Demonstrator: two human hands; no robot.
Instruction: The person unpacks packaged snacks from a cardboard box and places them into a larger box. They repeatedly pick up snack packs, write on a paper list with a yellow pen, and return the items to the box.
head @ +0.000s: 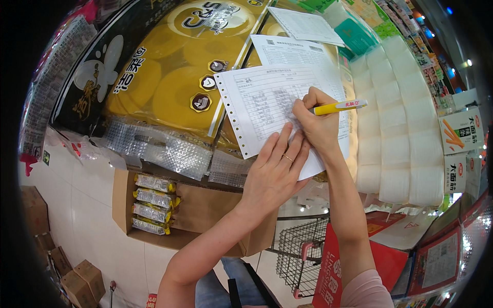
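Observation:
My right hand [321,119] grips a yellow and white pen [339,107] over a ruled form with handwriting [265,104]. My left hand [275,165] rests flat on the lower part of that sheet, fingers spread and a ring on one finger. Punched holes run down the sheet's left edge. Beyond it lie a second printed sheet [292,52] and a further stack of papers [308,25], partly overlapping. All the papers lie on gold plastic-wrapped packs of toilet rolls [173,84]. The pen's tip is hidden behind my fingers.
An open cardboard box [208,208] with several wrapped snack packs [154,196] sits below the rolls. White wrapped rolls [400,127] stack up at the right. A wire shopping cart [298,250] and red cartons [385,261] stand lower right; brown cartons [83,283] are lower left.

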